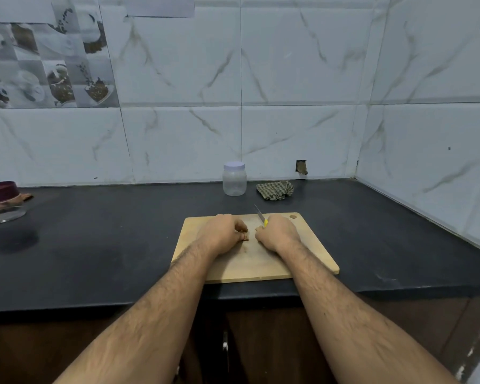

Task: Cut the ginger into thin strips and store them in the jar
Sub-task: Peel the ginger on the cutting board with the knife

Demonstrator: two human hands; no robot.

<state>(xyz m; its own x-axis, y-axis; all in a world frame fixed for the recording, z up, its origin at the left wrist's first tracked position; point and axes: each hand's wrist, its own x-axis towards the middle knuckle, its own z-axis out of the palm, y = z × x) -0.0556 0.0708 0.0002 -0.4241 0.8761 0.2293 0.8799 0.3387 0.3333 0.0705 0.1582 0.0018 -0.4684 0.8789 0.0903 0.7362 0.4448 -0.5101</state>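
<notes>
A wooden cutting board (pixel 311 253) lies on the black counter near its front edge. My left hand (pixel 222 234) rests on the board with fingers curled round a small brown piece of ginger (pixel 245 237), most of it hidden under the fingers. My right hand (pixel 276 234) grips a knife (pixel 260 216) by its yellow handle, the blade pointing up and away over the board's far edge. A clear plastic jar (pixel 234 179) with a white lid on stands behind the board by the wall.
A crumpled checked cloth (pixel 275 190) lies right of the jar. At the far left stands a glass container with a maroon lid (pixel 0 200). The tiled wall closes the counter at the back and right.
</notes>
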